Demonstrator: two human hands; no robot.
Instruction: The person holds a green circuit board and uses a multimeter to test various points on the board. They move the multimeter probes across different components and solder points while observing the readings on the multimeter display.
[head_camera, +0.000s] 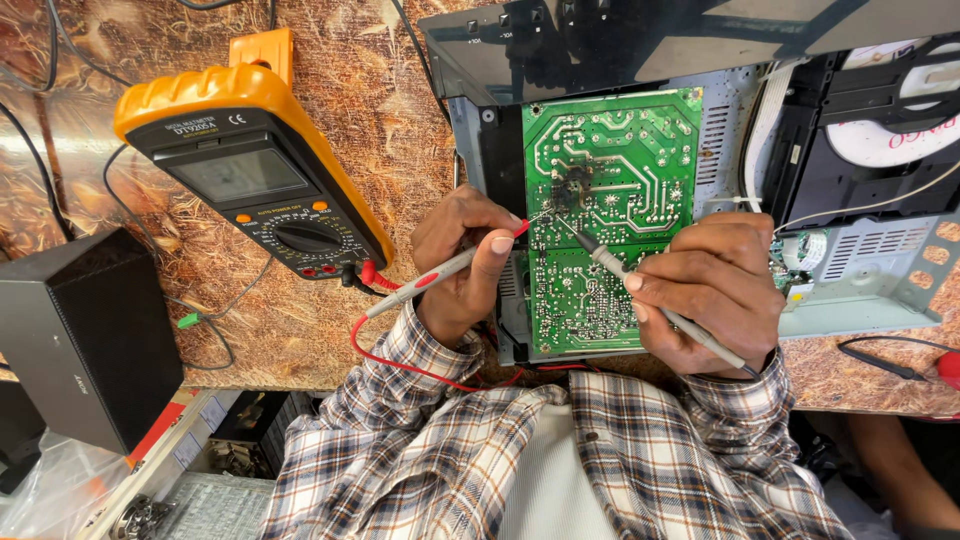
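Green circuit board (610, 215) sits inside the opened grey player chassis (860, 280), centre of the desk (380, 130). Left hand (465, 262), grip clamped on the red-tipped probe (445, 275), tip at the board's 9 o'clock edge. Right hand (715, 290), grip clamped on the black-tipped probe (625, 272), tip near a scorched patch. Orange multimeter (250, 160) at 10 o'clock; disc tray (890, 100) at 2 o'clock holds a white disc.

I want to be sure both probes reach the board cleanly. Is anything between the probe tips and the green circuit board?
Nothing visible is. The red probe in the left hand and the black probe in the right hand both reach the circuit board near its darkened spot.
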